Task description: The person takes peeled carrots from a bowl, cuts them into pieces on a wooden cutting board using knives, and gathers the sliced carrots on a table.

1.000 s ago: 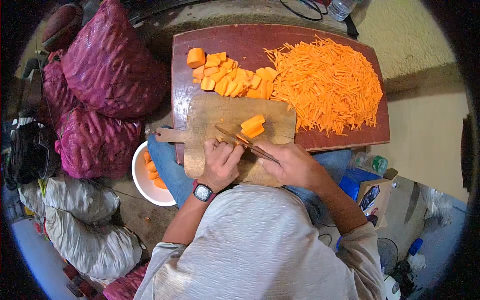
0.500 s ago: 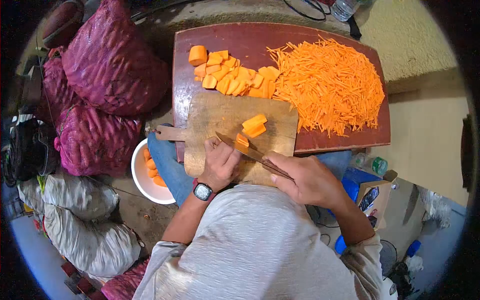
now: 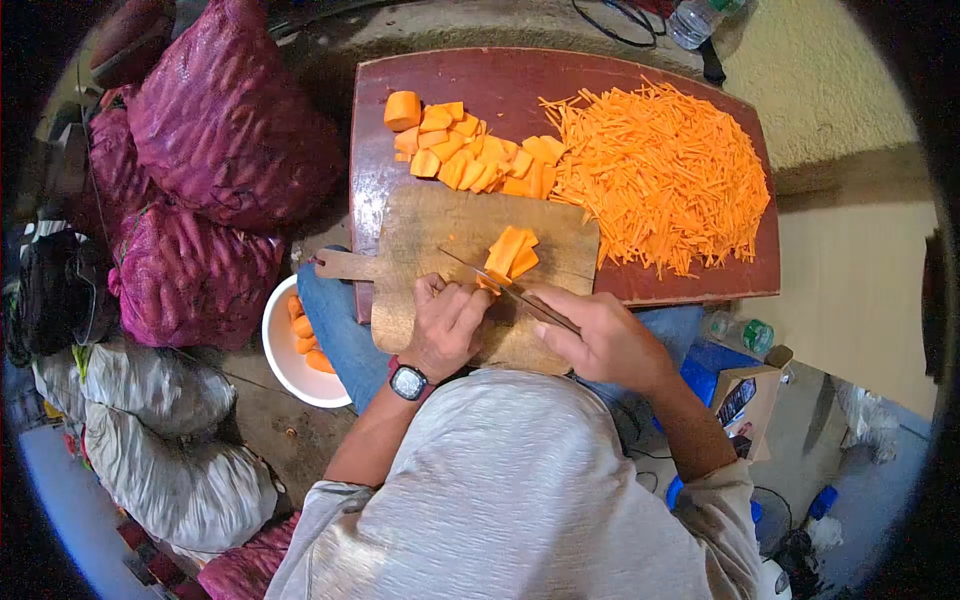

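Observation:
My right hand point(image 3: 597, 338) is closed round the handle of a knife point(image 3: 510, 287), whose blade slants up to the left over the wooden cutting board point(image 3: 420, 225). My left hand point(image 3: 446, 322), with a watch at the wrist, has its fingers bent at the left of the blade, by a small orange piece partly hidden under blade and fingertips. Carrot slices point(image 3: 511, 252) lie just beyond the blade on the board. Behind the board are more cut carrot pieces point(image 3: 470, 150) and, to the right, a big heap of carrot shreds point(image 3: 665, 180).
The board overlaps a dark red table point(image 3: 740, 278). A white basin point(image 3: 280, 365) with carrots stands at the left, beside purple mesh sacks point(image 3: 235, 130) and white sacks point(image 3: 180, 490). At the right are a plastic bottle point(image 3: 755, 333) and a cardboard box point(image 3: 765, 405).
The knife and my right hand moved right, then back left toward my left hand. The slices on the board now lie at a different angle, nearer the blade.

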The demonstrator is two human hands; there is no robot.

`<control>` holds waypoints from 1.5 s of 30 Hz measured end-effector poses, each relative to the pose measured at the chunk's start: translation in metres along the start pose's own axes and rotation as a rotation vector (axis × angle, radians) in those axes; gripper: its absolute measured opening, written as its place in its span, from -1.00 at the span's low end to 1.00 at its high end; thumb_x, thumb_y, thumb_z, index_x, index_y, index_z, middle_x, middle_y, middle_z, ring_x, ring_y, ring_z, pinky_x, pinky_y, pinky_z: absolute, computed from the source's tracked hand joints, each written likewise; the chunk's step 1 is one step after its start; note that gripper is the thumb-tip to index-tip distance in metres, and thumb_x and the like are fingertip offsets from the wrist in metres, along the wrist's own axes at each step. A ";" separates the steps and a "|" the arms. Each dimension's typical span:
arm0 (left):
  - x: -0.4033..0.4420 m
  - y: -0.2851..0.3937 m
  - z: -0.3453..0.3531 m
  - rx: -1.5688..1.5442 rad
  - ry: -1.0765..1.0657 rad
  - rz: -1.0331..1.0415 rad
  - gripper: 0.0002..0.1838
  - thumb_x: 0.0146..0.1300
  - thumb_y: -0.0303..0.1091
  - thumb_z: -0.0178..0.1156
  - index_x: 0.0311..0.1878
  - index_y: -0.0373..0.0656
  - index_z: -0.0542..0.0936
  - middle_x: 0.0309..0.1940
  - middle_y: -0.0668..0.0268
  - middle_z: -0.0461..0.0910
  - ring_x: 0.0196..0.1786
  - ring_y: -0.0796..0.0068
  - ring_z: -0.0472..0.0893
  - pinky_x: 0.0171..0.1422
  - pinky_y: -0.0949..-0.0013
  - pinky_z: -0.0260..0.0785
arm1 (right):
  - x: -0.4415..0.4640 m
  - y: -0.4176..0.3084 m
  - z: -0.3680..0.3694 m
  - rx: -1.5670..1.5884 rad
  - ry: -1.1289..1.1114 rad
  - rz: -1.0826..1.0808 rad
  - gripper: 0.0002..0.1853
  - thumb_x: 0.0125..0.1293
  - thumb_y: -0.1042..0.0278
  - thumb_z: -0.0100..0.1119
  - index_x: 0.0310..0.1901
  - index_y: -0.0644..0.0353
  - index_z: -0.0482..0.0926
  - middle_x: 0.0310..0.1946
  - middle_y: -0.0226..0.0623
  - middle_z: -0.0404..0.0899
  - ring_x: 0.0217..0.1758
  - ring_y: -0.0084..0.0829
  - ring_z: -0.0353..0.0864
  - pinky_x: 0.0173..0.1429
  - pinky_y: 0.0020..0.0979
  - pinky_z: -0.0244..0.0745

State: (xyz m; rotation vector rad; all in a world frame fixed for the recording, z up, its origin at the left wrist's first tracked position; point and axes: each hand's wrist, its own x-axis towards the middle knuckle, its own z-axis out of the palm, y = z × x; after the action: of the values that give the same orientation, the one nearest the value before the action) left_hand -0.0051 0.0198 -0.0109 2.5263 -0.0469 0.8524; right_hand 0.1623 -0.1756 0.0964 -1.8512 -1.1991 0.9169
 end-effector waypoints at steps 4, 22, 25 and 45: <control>0.002 0.001 -0.002 -0.024 0.002 -0.005 -0.40 -0.07 -0.52 0.38 0.17 -0.30 0.63 -0.28 0.25 0.60 -0.28 0.20 0.62 0.05 -0.04 0.33 | -0.013 -0.024 -0.015 -0.041 -0.073 0.081 -0.51 0.48 0.37 0.32 0.37 0.37 0.57 0.00 0.18 0.79 0.09 0.16 0.83 0.13 -0.07 0.70; -0.001 0.000 -0.005 -0.031 0.001 0.040 -0.50 0.00 -0.52 0.41 0.10 -0.29 0.68 -0.23 0.24 0.63 -0.23 0.24 0.63 0.00 0.00 0.29 | -0.007 -0.020 -0.002 -0.097 -0.046 0.012 -0.49 0.47 0.30 0.33 0.37 0.33 0.55 -0.10 0.24 0.77 0.00 0.26 0.80 0.06 0.06 0.71; -0.001 0.001 -0.003 -0.003 -0.008 0.039 -0.48 -0.05 -0.57 0.41 0.09 -0.28 0.66 -0.23 0.23 0.64 -0.24 0.23 0.64 -0.01 0.01 0.29 | 0.007 0.000 0.018 -0.217 -0.038 0.024 -0.59 0.55 0.24 0.28 0.29 0.26 0.55 -0.16 0.28 0.76 -0.05 0.35 0.77 0.02 0.20 0.69; -0.003 -0.002 0.000 -0.019 0.031 0.012 -0.50 -0.01 -0.53 0.37 0.11 -0.31 0.64 -0.33 0.23 0.56 -0.31 0.21 0.60 0.03 -0.02 0.32 | -0.014 -0.036 -0.012 -0.060 -0.028 0.066 -0.55 0.44 0.42 0.36 0.30 0.41 0.61 -0.03 0.16 0.79 0.03 0.08 0.86 0.10 -0.12 0.71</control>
State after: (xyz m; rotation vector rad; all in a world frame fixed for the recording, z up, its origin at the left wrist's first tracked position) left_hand -0.0069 0.0215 -0.0137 2.4970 -0.0597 0.8911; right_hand 0.1540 -0.1802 0.1356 -1.9417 -1.1999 0.9555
